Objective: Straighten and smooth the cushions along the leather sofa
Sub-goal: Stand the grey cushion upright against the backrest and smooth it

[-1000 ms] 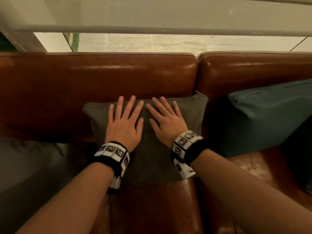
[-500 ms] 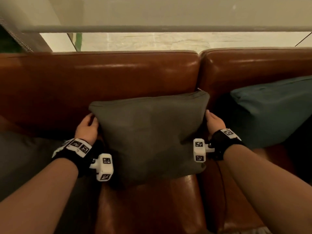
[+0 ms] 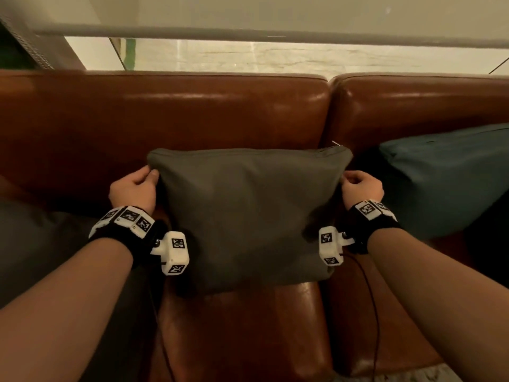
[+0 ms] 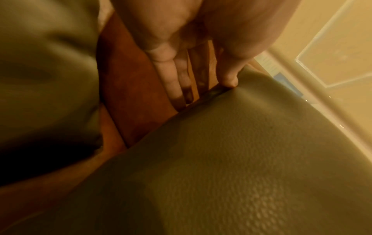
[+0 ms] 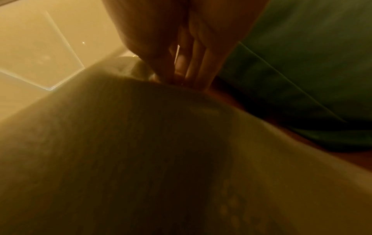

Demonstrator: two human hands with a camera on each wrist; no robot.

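A dark grey-green cushion [image 3: 248, 213] leans upright against the back of the brown leather sofa [image 3: 192, 111], its lower edge on the seat. My left hand [image 3: 137, 186] pinches the cushion's upper left edge, thumb on the front, fingers behind. My right hand [image 3: 358, 186] grips the upper right edge the same way. In the left wrist view my left hand [image 4: 201, 76] has its thumb on the cushion [image 4: 241, 159] and fingers behind it. In the right wrist view my right hand [image 5: 181, 68] closes on the cushion [image 5: 141, 151] edge.
A teal cushion [image 3: 446, 183] leans on the sofa back to the right, close to my right hand. A grey cushion [image 3: 35, 252] lies at the left on the seat. A glass panel with a rail [image 3: 248, 34] runs behind the sofa.
One second ago both hands lay flat on the cushion's front. They slid out to its two sides and now hold the upper edges, higher than half a second ago.
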